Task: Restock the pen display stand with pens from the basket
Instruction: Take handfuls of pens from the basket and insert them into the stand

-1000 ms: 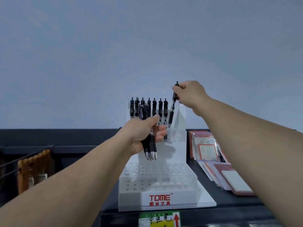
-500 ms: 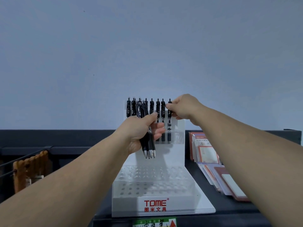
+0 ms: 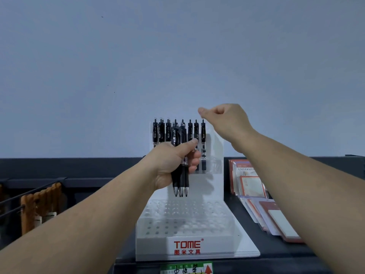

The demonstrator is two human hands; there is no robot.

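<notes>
A white TOME pen display stand (image 3: 215, 248) sits on a dark shelf, its lower block full of empty holes. Several black pens (image 3: 190, 133) stand in a row across its upper back tier. My left hand (image 3: 171, 165) grips a bundle of three black pens (image 3: 180, 180), tips down, in front of that row. My right hand (image 3: 225, 119) hovers just above the right end of the row, fingers curled, holding nothing. The basket is not in view.
Red and white packaged notebooks (image 3: 254, 186) lean on the shelf to the right of the stand. Brown items (image 3: 39, 206) hang behind a wire rail at the left. A price label (image 3: 187, 268) sits on the shelf edge below the stand.
My right hand has pushed its pen down into the right end of the upper row, let go and lifted up. My left hand keeps its bundle.
</notes>
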